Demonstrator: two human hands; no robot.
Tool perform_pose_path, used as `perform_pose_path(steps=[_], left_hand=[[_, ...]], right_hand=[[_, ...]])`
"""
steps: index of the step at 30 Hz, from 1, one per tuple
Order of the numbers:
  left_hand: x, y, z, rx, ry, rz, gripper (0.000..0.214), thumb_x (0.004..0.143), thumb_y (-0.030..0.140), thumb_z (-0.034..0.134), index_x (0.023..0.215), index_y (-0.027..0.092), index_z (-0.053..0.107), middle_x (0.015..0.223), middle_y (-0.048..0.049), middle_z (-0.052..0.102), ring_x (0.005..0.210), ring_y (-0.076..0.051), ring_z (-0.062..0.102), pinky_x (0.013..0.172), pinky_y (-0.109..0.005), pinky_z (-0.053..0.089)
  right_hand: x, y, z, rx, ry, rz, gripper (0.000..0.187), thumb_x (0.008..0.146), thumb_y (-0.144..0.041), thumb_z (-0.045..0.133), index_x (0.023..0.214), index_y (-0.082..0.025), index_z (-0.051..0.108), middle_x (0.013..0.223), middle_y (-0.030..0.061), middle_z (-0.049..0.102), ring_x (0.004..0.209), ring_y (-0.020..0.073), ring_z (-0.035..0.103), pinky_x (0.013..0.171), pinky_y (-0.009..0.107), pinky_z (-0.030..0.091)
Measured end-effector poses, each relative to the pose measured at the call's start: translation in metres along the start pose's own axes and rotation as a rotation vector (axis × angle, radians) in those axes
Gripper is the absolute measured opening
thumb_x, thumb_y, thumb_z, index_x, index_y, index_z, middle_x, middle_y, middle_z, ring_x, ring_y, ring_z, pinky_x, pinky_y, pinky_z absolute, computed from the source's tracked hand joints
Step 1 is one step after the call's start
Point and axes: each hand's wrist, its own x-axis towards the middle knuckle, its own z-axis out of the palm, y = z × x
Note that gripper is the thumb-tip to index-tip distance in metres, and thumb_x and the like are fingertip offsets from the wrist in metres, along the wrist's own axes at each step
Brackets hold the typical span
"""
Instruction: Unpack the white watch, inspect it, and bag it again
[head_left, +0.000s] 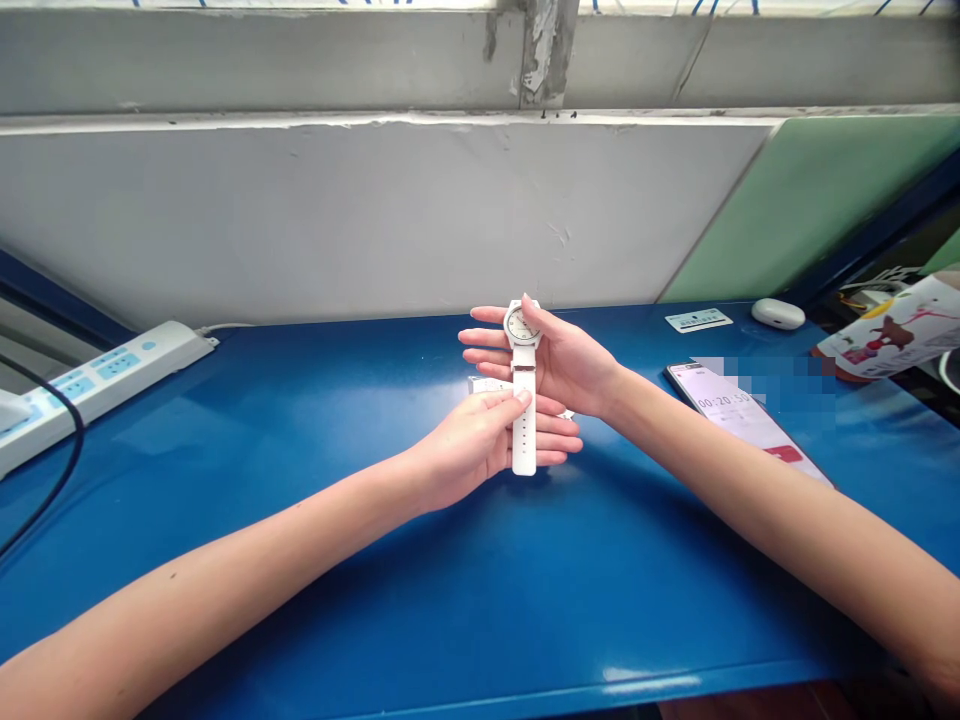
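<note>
A white wristwatch with a round pale dial is held upright above the blue table, strap hanging down. My right hand holds the watch head, thumb on the case and fingers stretched out to the left behind it. My left hand pinches the lower strap between thumb and fingers. A small white item lies partly hidden behind my hands on the table.
A white power strip with a black cable lies at the far left. A phone showing a timer lies at the right, with a white card and a white earbud case behind it. Printed packaging sits at the far right.
</note>
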Motion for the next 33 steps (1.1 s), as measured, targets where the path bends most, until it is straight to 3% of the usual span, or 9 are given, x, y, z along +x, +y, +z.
perform_pose_path(steps=[5, 8, 12, 18, 23, 26, 29, 33], left_hand=[[-0.0011, 0.0004, 0.0012, 0.006, 0.016, 0.02, 0.026, 0.1, 0.028, 0.055, 0.099, 0.007, 0.069, 0.102, -0.0195, 0.075, 0.092, -0.027, 0.075, 0.087, -0.04, 0.058], [-0.0024, 0.0014, 0.0029, 0.012, 0.026, 0.029, 0.028, 0.102, 0.028, 0.051, 0.099, 0.006, 0.069, 0.098, -0.0182, 0.075, 0.089, -0.026, 0.075, 0.085, -0.038, 0.059], [-0.0026, 0.0022, 0.0028, 0.025, 0.047, 0.024, 0.03, 0.103, 0.028, 0.047, 0.097, 0.007, 0.068, 0.093, -0.0163, 0.075, 0.085, -0.024, 0.075, 0.081, -0.036, 0.059], [-0.0026, 0.0026, 0.0026, 0.047, 0.077, 0.049, 0.022, 0.096, 0.031, 0.064, 0.102, 0.01, 0.065, 0.09, -0.0125, 0.075, 0.082, -0.022, 0.074, 0.085, -0.037, 0.057], [-0.0015, 0.0014, 0.001, -0.005, 0.014, 0.062, 0.026, 0.101, 0.033, 0.054, 0.112, 0.011, 0.06, 0.091, -0.0132, 0.075, 0.08, -0.023, 0.074, 0.082, -0.038, 0.057], [-0.001, -0.0002, -0.0014, -0.024, -0.051, 0.047, 0.027, 0.103, 0.032, 0.05, 0.112, 0.009, 0.061, 0.092, -0.0159, 0.075, 0.081, -0.024, 0.075, 0.082, -0.038, 0.057], [-0.0019, -0.0004, -0.0021, 0.003, -0.11, 0.032, 0.029, 0.1, 0.033, 0.057, 0.109, 0.007, 0.066, 0.093, -0.0166, 0.076, 0.082, -0.023, 0.075, 0.083, -0.036, 0.057], [-0.0025, 0.0013, -0.002, 0.07, -0.046, 0.037, 0.024, 0.099, 0.029, 0.06, 0.104, 0.007, 0.068, 0.092, -0.0151, 0.076, 0.084, -0.022, 0.075, 0.084, -0.035, 0.057]], right_hand=[[-0.0021, -0.0037, 0.0016, 0.025, -0.018, 0.029, 0.057, 0.103, -0.054, 0.024, 0.117, -0.017, 0.065, 0.109, 0.0121, 0.077, 0.098, 0.022, 0.074, 0.095, 0.04, 0.057], [-0.0017, -0.0045, 0.0011, 0.07, -0.057, 0.037, 0.056, 0.101, -0.044, 0.022, 0.117, -0.013, 0.066, 0.111, 0.0137, 0.076, 0.099, 0.0228, 0.073, 0.096, 0.041, 0.056], [-0.0007, -0.0058, 0.0006, 0.102, -0.002, 0.039, 0.049, 0.099, -0.035, 0.026, 0.11, -0.012, 0.069, 0.093, 0.0101, 0.077, 0.08, 0.019, 0.073, 0.088, 0.035, 0.059], [0.0015, -0.0071, -0.0034, 0.005, 0.132, -0.073, 0.034, 0.098, -0.044, 0.049, 0.099, -0.018, 0.07, 0.081, 0.0039, 0.073, 0.075, 0.015, 0.069, 0.082, 0.027, 0.059], [0.0024, -0.003, -0.006, -0.071, 0.209, -0.169, 0.023, 0.089, -0.046, 0.068, 0.085, -0.023, 0.069, 0.08, -0.0006, 0.072, 0.081, 0.0136, 0.071, 0.082, 0.025, 0.058], [-0.0001, -0.0015, -0.0039, -0.088, 0.124, -0.141, 0.026, 0.091, -0.046, 0.065, 0.088, -0.022, 0.072, 0.089, 0.002, 0.076, 0.089, 0.0154, 0.072, 0.087, 0.028, 0.059], [-0.0026, -0.0009, -0.0033, -0.109, -0.032, -0.094, 0.022, 0.094, -0.039, 0.062, 0.102, -0.022, 0.074, 0.104, 0.0035, 0.078, 0.1, 0.0165, 0.072, 0.096, 0.031, 0.056], [-0.0028, -0.0016, -0.0065, -0.14, -0.084, -0.08, 0.022, 0.096, -0.031, 0.058, 0.111, -0.022, 0.072, 0.113, 0.0051, 0.077, 0.107, 0.0184, 0.071, 0.105, 0.037, 0.051]])
